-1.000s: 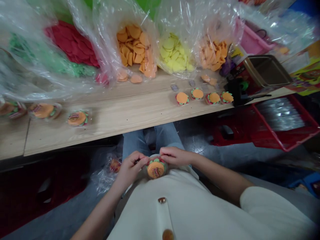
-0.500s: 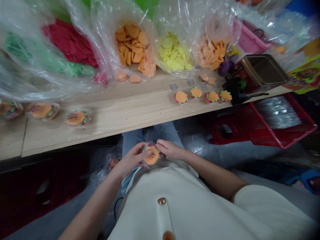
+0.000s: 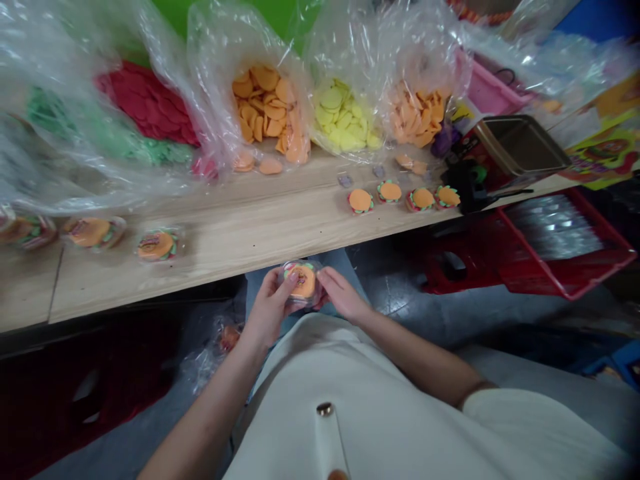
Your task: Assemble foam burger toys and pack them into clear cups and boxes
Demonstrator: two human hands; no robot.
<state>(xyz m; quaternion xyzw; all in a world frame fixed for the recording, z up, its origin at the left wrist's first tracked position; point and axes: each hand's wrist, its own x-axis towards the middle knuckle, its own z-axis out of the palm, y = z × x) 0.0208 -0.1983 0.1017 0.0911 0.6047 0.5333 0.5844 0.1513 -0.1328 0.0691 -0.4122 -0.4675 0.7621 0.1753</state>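
Over my lap, a clear plastic box with a toy burger [image 3: 304,283] inside is held between my two hands. My left hand [image 3: 269,301] grips its left side, with the thumb lying across the top above the orange bun. At the right edge, my right hand [image 3: 344,293] has its fingers closed on the box; the undersides of both hands are hidden. Several unboxed toy burgers [image 3: 361,201] stand on the table ahead to the right. To the left, several boxed burgers [image 3: 157,245] sit in a row along the table.
Clear bags of orange pieces [image 3: 265,100], yellow pieces [image 3: 345,117] and red pieces [image 3: 147,103] line the back of the wooden table [image 3: 240,230]. At right are an open tin [image 3: 523,150], a pink basket [image 3: 493,87] and a red crate [image 3: 565,283] of clear plastic items below.
Both hands have lifted the boxed burger slightly up toward the table edge and turned it, so green and red layers show at its far side.
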